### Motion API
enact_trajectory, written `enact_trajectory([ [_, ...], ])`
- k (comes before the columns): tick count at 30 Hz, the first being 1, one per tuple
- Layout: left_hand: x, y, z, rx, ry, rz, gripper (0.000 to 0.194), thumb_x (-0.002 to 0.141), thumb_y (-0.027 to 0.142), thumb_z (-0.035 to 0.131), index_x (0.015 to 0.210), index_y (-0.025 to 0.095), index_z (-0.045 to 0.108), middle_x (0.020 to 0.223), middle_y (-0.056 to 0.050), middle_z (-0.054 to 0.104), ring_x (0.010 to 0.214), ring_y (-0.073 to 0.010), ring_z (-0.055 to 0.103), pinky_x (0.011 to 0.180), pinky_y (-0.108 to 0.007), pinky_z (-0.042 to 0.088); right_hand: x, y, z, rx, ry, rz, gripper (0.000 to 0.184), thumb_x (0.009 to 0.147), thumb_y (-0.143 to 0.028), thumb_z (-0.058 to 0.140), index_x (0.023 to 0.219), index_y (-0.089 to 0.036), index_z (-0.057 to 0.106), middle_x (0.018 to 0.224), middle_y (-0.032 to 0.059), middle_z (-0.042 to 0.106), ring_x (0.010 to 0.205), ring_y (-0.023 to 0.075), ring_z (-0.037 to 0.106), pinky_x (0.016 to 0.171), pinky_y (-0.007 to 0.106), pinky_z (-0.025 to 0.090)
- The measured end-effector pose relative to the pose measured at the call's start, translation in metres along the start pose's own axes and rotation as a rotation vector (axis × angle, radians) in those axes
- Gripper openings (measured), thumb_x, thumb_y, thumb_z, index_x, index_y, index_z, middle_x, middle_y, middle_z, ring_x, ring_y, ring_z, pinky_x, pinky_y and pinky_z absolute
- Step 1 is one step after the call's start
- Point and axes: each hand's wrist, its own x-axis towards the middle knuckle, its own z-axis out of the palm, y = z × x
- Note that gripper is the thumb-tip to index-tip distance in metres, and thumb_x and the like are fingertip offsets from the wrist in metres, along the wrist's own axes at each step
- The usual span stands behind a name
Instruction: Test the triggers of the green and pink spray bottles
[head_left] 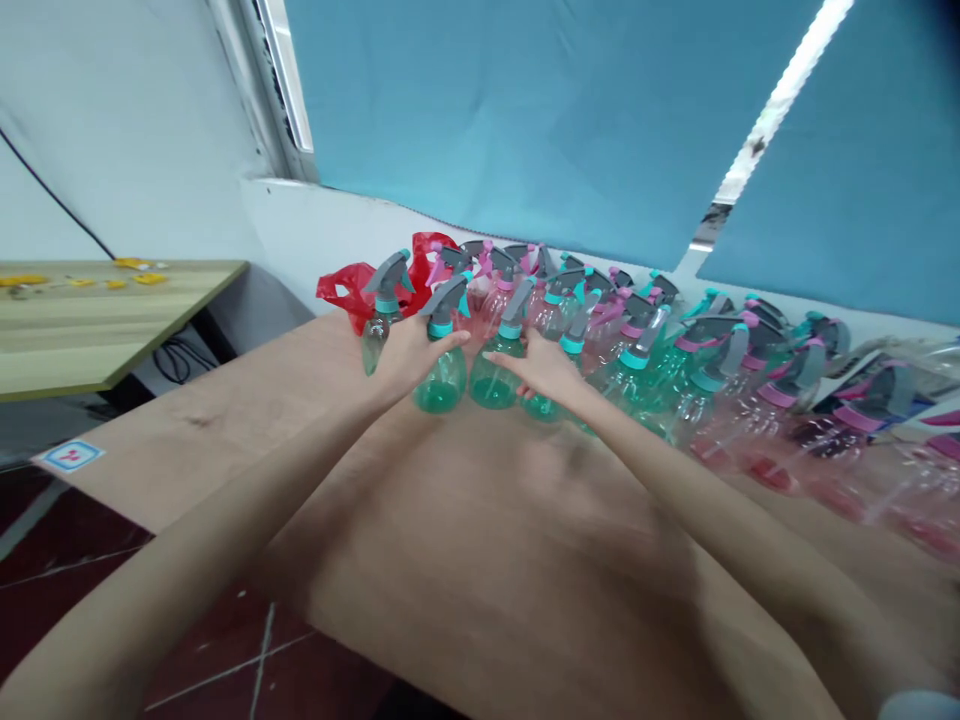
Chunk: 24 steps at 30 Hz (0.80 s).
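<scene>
Both my hands are among trigger spray bottles at the left end of a row on the wooden table. My left hand (409, 355) is closed around the shoulder of a green spray bottle (440, 388), thumb across its front; the other fingers are mostly hidden. Just right of it, my right hand (551, 368) has its thumb on a second green spray bottle (493, 388) and is closed about its right side. Another green bottle (541, 407) stands partly hidden beneath my right hand. Left of my left hand is a clear bottle (373, 340) with a grey and turquoise spray head.
Pink and turquoise collared bottles (780, 390) run to the right along the wall. A red plastic bag (349, 288) lies behind the left ones. The brown tabletop (420, 530) extends toward me. A second table (67, 330) with yellow pieces stands at the left.
</scene>
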Motion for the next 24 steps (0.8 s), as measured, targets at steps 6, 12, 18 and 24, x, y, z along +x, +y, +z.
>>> enact_trajectory([
  [6,0.010,0.002,0.008,-0.001,-0.002,-0.001,0.038,0.082,0.040,0.066,0.109,0.014,0.061,0.081,-0.007,0.065,0.086,-0.0274,0.065,0.080,-0.035,0.048,0.001,-0.004,0.002,0.010,-0.008,0.043,0.085,0.076,-0.056,0.067,0.137,-0.007,0.036,0.073,0.0109,0.068,0.044,0.0214,0.063,0.046,0.039,0.056],
  [12,0.019,0.000,0.011,-0.024,-0.002,-0.007,0.034,0.082,0.039,0.066,0.105,0.014,0.062,0.083,-0.008,0.067,0.086,-0.0289,0.066,0.082,-0.039,0.049,0.004,-0.002,0.000,0.026,-0.022,0.041,0.087,0.076,-0.055,0.067,0.140,-0.008,0.033,0.071,0.0092,0.067,0.042,0.0219,0.062,0.047,0.041,0.056],
  [18,0.010,0.004,0.016,-0.118,0.072,-0.066,0.046,0.081,0.042,0.067,0.116,0.013,0.055,0.108,-0.014,0.068,0.104,-0.0313,0.063,0.091,-0.043,0.049,0.002,0.002,-0.001,0.088,-0.045,-0.006,0.095,0.070,-0.060,0.070,0.140,-0.008,0.033,0.087,0.0160,0.068,0.042,0.0215,0.063,0.045,0.042,0.056],
  [24,-0.023,-0.010,0.012,-0.316,0.238,0.020,0.060,0.079,0.029,0.068,0.130,0.015,0.041,0.131,-0.017,0.054,0.124,-0.0286,0.052,0.103,-0.044,0.044,-0.010,0.000,-0.002,0.090,-0.080,-0.012,0.090,0.073,-0.057,0.070,0.138,-0.008,0.033,0.075,0.0120,0.067,0.046,0.0242,0.064,0.043,0.041,0.054],
])
